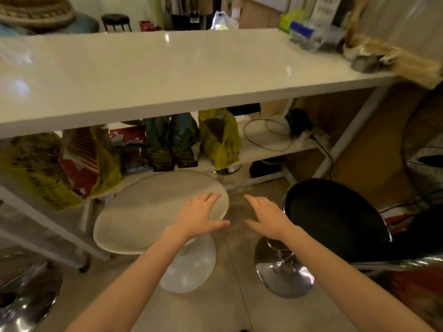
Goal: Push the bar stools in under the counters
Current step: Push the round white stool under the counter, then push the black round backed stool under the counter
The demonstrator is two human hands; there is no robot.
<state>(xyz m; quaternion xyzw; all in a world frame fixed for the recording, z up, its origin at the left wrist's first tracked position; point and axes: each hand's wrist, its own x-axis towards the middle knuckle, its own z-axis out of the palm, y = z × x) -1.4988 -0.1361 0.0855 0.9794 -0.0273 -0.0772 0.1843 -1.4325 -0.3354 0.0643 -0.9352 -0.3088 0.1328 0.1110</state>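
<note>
A white round bar stool point(148, 212) stands in front of the white counter point(167, 75), its seat partly below the counter's front edge. My left hand point(200, 215) lies flat over the seat's right rim, fingers spread. To its right, a black bar stool point(335, 216) with a chrome base point(285, 274) stands out from the counter. My right hand point(266, 216) hovers open in the gap between the two seats, close to the black seat's left rim, holding nothing.
Under the counter a low shelf point(263, 149) holds several bags point(215, 137) and cables. Another chrome stool base point(26, 295) sits at lower left. Clutter point(318, 34) fills the counter's far right end. A fan point(426, 159) stands at the right.
</note>
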